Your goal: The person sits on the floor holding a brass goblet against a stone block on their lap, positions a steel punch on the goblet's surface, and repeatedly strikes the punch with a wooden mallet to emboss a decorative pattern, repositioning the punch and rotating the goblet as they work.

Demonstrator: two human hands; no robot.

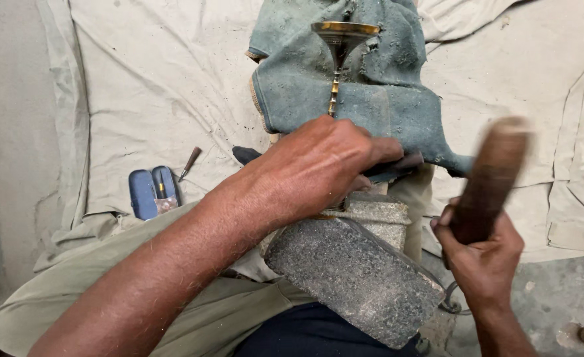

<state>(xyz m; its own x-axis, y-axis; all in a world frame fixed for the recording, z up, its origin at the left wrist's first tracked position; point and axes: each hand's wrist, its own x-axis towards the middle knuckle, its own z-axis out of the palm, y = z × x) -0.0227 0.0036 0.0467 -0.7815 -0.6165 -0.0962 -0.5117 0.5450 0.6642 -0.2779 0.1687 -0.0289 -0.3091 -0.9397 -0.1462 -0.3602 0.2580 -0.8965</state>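
Nearest us, a rough grey stone block (355,287) rests tilted across our lap, with a squarer block (379,215) just behind it. Our left hand (325,165) is clenched over a dark tool (388,170) pressed down at the blocks' top edge — what exactly the fingers pinch beneath is hidden. Our right hand (484,254) is wrapped tight around the lower end of a brown wooden mallet (490,175), raised and blurred with motion.

Beyond the left hand, a brass goblet-like piece (340,49) with a flared cup and slender ringed stem lies on a worn teal cloth (384,99); its foot is hidden behind the knuckles. All of this sits on pale canvas sheeting (140,86). Off to the left, a small blue case (152,192) lies open, a pointed hand tool (189,162) just beside it.

Our reading: striking work on the brass piece, mid-swing. The next blow seems to call for a steady left grip and a square hit on the held tool — knuckles are close.
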